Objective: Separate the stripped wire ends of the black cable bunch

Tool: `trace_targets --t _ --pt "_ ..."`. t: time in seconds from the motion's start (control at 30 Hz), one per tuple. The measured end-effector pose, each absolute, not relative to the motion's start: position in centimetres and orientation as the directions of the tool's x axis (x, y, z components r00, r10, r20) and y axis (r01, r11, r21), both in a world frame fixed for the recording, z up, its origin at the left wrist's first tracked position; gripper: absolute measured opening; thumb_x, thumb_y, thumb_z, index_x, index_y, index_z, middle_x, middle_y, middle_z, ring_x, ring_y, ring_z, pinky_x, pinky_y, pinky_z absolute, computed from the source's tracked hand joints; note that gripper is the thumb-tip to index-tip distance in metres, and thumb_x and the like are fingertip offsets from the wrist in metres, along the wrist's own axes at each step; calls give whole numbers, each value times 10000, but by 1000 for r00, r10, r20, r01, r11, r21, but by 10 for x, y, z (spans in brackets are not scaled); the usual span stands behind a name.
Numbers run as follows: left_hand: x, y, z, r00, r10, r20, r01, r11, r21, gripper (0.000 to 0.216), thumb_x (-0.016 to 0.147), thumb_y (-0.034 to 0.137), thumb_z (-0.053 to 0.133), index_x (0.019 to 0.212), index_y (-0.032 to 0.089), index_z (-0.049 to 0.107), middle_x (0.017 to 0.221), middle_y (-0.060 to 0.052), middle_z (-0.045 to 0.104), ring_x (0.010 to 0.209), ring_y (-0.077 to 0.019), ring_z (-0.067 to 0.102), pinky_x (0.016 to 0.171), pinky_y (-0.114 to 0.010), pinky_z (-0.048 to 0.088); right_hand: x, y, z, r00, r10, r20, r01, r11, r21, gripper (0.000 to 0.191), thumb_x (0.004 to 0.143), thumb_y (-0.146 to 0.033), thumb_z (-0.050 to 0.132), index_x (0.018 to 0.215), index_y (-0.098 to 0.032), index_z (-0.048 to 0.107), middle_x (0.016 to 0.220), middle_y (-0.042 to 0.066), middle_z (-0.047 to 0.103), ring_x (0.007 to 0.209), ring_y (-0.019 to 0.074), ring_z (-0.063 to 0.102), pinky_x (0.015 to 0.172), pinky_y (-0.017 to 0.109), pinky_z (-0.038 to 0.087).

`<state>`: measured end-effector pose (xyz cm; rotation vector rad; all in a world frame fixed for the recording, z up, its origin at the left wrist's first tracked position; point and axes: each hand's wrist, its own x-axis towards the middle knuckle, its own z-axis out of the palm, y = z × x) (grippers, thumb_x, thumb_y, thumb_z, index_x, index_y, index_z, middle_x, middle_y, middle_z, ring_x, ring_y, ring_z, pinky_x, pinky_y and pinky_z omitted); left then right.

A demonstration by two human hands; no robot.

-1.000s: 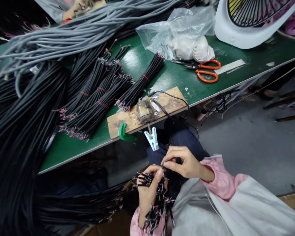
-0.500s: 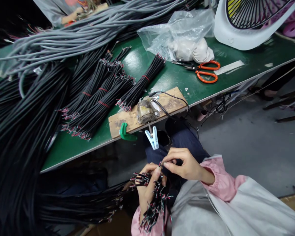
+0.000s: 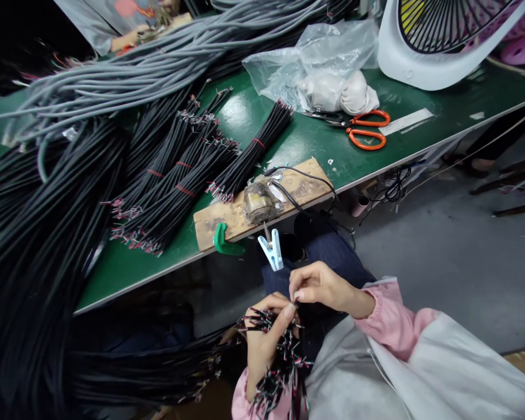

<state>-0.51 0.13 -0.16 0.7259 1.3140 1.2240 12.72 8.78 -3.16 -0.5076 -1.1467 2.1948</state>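
My left hand (image 3: 266, 332) is closed around a bunch of short black cables (image 3: 284, 361) whose stripped ends show red, white and green wires. Several cable ends fan out over the wrist and the pink sleeve. My right hand (image 3: 321, 286) pinches the wire end of one cable at the left thumb tip; the fingers hide most of it. Just above the hands, a light blue clothespin (image 3: 271, 249) is fixed to a metal rod sticking out of a small tape-wrapped motor-like device (image 3: 260, 202). That device sits on a wooden board (image 3: 308, 175).
A green clamp (image 3: 225, 240) grips the board at the edge of the green table (image 3: 402, 146). Tied bundles of black cable (image 3: 254, 149) and long grey cables (image 3: 157, 70) cover the left. Orange-handled scissors (image 3: 365, 129), a plastic bag (image 3: 284, 58) and a fan (image 3: 413, 70) stand right. A co-worker's arm (image 3: 125, 41) shows behind.
My right hand has shifted slightly, its fingertips now closer against the left thumb. Less of the pinched wire end shows. The bunch stays in my left hand.
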Motion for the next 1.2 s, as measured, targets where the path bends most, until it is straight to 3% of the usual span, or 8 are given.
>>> trace_targets --t 0.1,0.2,0.33,0.43,0.6,0.8,1.1,1.2 --pt "-10 10 6 -199 953 -227 -85 214 973 129 747 226 723 639 163 689 562 4 603 470 -122 553 470 -228 438 116 97 -39 -841 528 -118 -336 -682 -649 185 630 -265 713 639 -97 637 595 -11 564 549 80 472 555 214 348" --pt "-15 18 15 -263 951 -160 43 177 983 79 710 182 748 643 175 706 597 -5 630 539 -129 571 516 -218 438 104 111 -37 -836 527 -155 -362 -740 -566 196 606 -254 741 656 -90 647 582 -17 559 526 63 452 543 202 337" --pt "-21 28 26 -291 954 -70 91 100 991 79 687 144 750 643 188 702 610 2 627 547 -134 569 513 -216 437 92 132 -21 -742 655 -143 -464 -656 -596 372 747 -468 685 719 -98 659 637 3 571 579 76 470 571 213 375" --pt "-26 35 31 -282 959 -36 99 66 993 80 678 134 749 649 192 703 602 5 628 540 -137 566 511 -220 444 87 140 -10 -760 646 -75 -450 -606 -656 521 753 -612 634 785 -93 672 685 15 587 619 85 511 563 203 386" --pt "-29 45 31 -267 961 -66 106 98 990 74 674 140 754 634 190 717 587 -5 651 532 -145 586 522 -230 460 81 141 -8 -757 644 -107 -463 -644 -609 497 700 -583 710 732 -89 659 605 -15 558 508 60 479 474 182 362" --pt "-33 44 20 -239 957 -165 29 177 984 72 684 176 763 635 179 709 598 -16 658 525 -149 587 502 -239 450 79 141 -8 -771 624 -128 -461 -685 -563 487 666 -569 743 714 -95 645 639 1 585 525 69 489 482 189 370" --pt "-34 40 14 -222 952 -211 -64 202 977 65 696 173 759 660 182 706 614 -7 641 507 -130 571 482 -234 430 83 131 -40 -787 587 -192 -440 -751 -492 565 835 -627 526 687 -95 643 573 11 553 540 81 459 527 217 329" --pt "-34 38 14 -216 952 -217 -50 211 976 64 699 162 757 663 180 707 595 0 626 501 -126 567 477 -228 420 93 127 -50 -769 604 -207 -440 -737 -513 569 799 -648 559 733 -92 658 580 8 559 539 78 452 538 218 322"
